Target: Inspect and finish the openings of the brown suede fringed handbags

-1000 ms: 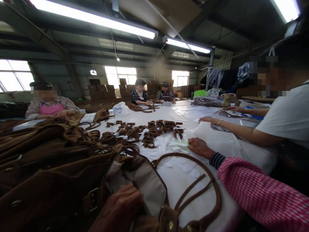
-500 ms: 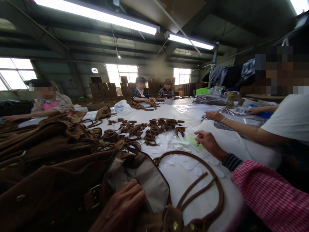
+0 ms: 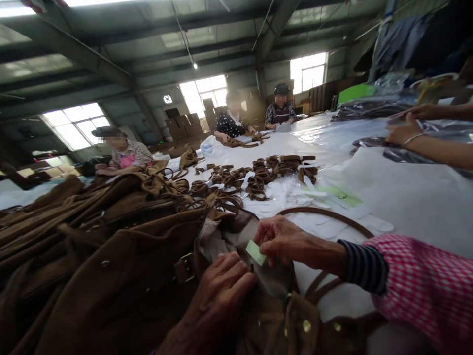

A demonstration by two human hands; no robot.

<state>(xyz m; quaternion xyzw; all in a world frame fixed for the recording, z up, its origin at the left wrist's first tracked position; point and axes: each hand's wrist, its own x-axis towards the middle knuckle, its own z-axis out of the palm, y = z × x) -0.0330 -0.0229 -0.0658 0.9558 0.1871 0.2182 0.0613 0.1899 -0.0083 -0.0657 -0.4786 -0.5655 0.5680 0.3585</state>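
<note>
A brown bag [image 3: 148,256] lies in front of me with its mouth open, showing a pale grey lining [image 3: 210,239]. At the opening, my left hand [image 3: 225,291] is closed with curled fingers on the lining's edge; its fingertips are partly hidden. My right hand [image 3: 284,240] pinches a small pale green slip [image 3: 255,252] between thumb and fingers, over the open mouth and just right of my left hand. Brass rivets mark a brown tab [image 3: 303,315] below the right hand. A rounded handle [image 3: 332,213] arches behind my right wrist.
More brown bags [image 3: 92,202] are heaped at left. Bundled brown straps [image 3: 254,177] and white paper tags lie mid-table, with green slips [image 3: 340,196] to their right. Co-workers sit across the table; another person's hands [image 3: 406,130] handle plastic-wrapped items at right.
My right hand has moved from the green slips on the table to the bag's mouth, now with one slip in it. My left hand stays at the lining. The view has tilted and shifted.
</note>
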